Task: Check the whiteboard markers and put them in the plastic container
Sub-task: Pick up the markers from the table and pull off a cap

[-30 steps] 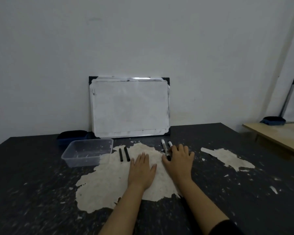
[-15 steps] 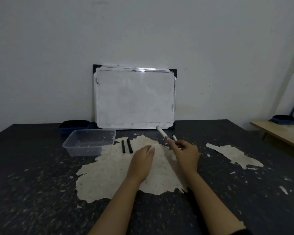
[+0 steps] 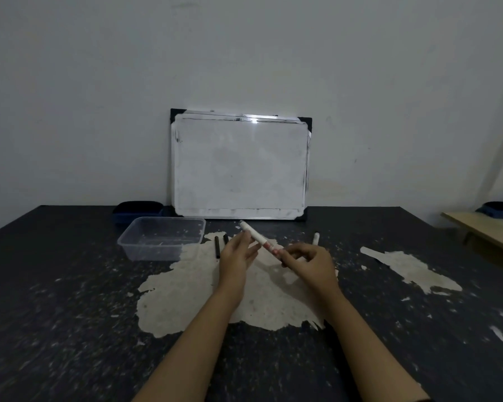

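My right hand (image 3: 308,264) grips the lower end of a white marker (image 3: 259,239) and holds it above the table, slanting up to the left. My left hand (image 3: 237,255) has its fingertips against the marker's upper part, fingers loosely spread. Another white marker (image 3: 316,238) lies on the table behind my right hand. Two black markers (image 3: 217,247) lie side by side, partly hidden by my left hand. The clear plastic container (image 3: 145,250) sits left of them with nothing in it. A whiteboard (image 3: 240,166) leans on the wall.
A dark blue box (image 3: 137,211) stands behind the container. The dark table (image 3: 70,314) has pale worn patches in its middle and at the right. At the far right is a wooden table (image 3: 488,230) with a dark object (image 3: 501,209) on it.
My right hand picked one white marker up off the table and raised it. My left hand lifted from flat on the table to meet the marker.
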### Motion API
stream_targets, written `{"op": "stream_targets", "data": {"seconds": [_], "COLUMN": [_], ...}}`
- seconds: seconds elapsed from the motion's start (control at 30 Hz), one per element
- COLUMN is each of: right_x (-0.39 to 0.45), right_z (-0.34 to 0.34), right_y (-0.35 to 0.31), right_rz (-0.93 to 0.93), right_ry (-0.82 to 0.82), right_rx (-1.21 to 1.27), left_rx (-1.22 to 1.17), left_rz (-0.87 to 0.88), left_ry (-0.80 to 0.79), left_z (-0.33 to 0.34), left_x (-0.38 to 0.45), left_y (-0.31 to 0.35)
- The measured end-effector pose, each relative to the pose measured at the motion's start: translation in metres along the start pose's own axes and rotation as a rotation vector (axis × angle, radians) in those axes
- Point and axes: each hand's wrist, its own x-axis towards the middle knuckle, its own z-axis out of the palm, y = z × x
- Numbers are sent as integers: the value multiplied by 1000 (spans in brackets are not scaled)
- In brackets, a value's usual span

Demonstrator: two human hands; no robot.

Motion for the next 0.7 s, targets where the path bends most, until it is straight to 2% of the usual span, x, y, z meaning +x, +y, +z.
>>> {"op": "stream_targets", "data": {"seconds": [0.1,0.2,0.33,0.43,0.57,0.7], "right_x": [-3,-6,-11,-8,-2,-1], "right_z": [3,7,15,20,18,15], "right_y": [-5,-10,-19,-21,-24,-25], "right_rz": [-2,30,99,202,477,606], "right_ry": [-94,-164,-252,-389,-555,-624], "right_rx": [30,76,150,164,594,812], "left_rx": [-117,-222,-104,-90,-263,-362], "left_rz": [-32,-38,-9,8,-42,-117], "left_ry": [63,46,-31,-65,-127,-303], "left_z": [-2,-5,-6,-8,-13,-18], "left_x": [2,0,-5,-5,-2,-1], "left_y": [7,17,24,25,32,42]}}
